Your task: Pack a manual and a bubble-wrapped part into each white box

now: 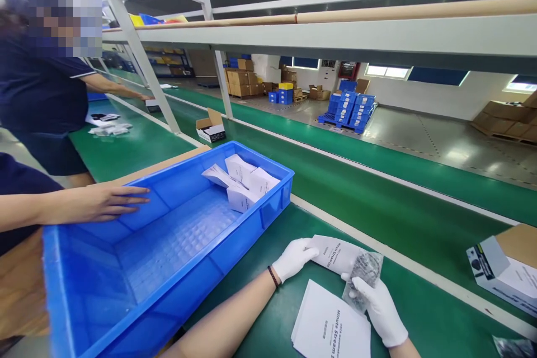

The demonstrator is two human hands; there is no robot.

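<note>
My left hand, in a white glove, pinches the left end of a white printed manual marked "Minute Stream". My right hand, also gloved, grips a clear plastic bag that looks grey inside; its contents cannot be made out. The bag overlaps the manual's right end. Just below my hands lies a stack of the same manuals on the green table. To the left stands a large blue bin with several folded manuals in its far corner.
Another person's hand rests over the bin's left side. A second person works farther back. An open printed box sits on the conveyor at right, another open box beyond the bin. A plastic bag lies at lower right.
</note>
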